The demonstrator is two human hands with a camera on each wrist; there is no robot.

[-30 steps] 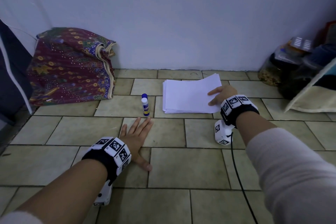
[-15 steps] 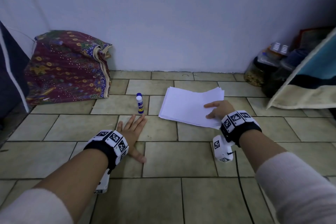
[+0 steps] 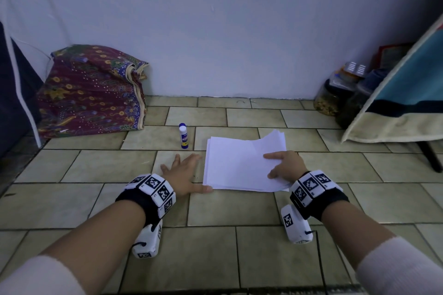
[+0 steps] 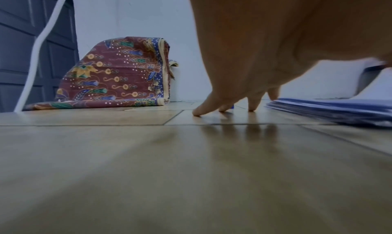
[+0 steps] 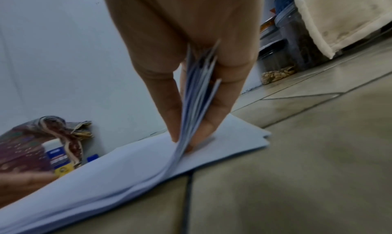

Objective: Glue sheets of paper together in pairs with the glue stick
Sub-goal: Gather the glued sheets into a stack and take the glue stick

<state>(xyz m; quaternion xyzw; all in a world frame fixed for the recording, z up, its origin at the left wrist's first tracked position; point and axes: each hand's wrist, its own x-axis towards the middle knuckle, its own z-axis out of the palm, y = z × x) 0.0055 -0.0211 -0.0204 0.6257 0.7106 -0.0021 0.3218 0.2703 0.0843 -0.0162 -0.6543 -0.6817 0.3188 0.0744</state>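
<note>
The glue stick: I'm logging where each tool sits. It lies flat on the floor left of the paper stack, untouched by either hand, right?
Not quite. The glue stick stands upright, cap on top, as the head view shows. It is left of the paper stack, untouched by either hand.

The glue stick [image 3: 184, 136] bears a blue-and-yellow label, its print too small to read.

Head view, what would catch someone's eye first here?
The white paper stack on the tiled floor, its near right corner lifted and pinched by the right hand. Just left of it the left hand lies flat, with the glue stick upright beyond it.
</note>
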